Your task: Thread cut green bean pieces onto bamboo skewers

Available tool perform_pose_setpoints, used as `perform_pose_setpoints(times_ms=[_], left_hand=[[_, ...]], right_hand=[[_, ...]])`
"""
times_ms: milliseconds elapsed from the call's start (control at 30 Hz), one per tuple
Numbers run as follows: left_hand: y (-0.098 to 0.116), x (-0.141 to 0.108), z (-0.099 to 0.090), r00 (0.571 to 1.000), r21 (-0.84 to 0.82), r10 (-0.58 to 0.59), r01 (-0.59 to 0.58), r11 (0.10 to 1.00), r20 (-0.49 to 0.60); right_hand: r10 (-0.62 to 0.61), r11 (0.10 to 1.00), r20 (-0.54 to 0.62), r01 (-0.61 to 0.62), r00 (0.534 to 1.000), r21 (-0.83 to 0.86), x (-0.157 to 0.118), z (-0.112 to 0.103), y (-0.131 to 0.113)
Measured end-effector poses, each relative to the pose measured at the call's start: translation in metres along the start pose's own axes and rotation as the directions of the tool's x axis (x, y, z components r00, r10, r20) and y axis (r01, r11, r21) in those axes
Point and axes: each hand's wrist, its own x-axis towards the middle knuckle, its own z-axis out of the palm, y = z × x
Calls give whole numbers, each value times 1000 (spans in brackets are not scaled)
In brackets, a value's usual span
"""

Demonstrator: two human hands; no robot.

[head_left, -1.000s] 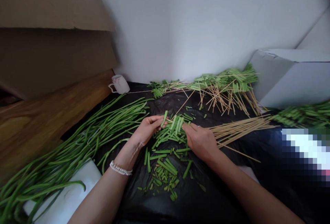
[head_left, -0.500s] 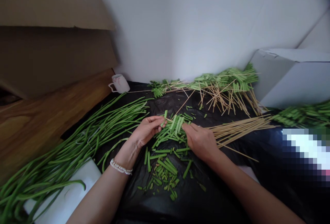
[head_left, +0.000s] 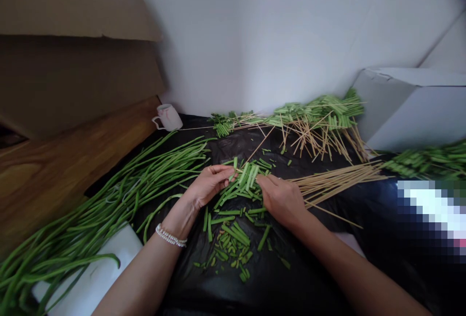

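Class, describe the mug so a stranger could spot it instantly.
Find the big cardboard box at upper left. Below its lower right corner, at the black plastic sheet's far left edge, sits the mug. Its white body and looped handle set it apart from the long green beans in front.

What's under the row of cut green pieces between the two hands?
Past the lower edge of the row, loose cut pieces show, heaped on the black sheet. What lies directly beneath the row is covered, and the right hand hides whatever is behind it.
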Motion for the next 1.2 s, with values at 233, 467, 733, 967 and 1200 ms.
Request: perform_pose_setpoints(times_ms=[233,467,733,967,1200], left_hand=[[-4,-2,4,1000,39,-4,4,999,2],[-5,-4,13,1000,39,-5,5,999,-3],[-5,-3,9,996,202,77,-85,976,49],[5,-7,3,983,516,66,-148,844,174],[13,-19,0,886,745,-190,-220,629,422]], right_hand=[[-18,1000,-12,18,1000,10,0,1,-2],[-17,1000,-25,17,1000,3,1,0,-3],[-54,998,-67,51,996,-37,2,-3,1],[33,994,-150,-48,988,-100,7,-9,16],[28,995,-145,-42,989,-91,7,-9,15]])
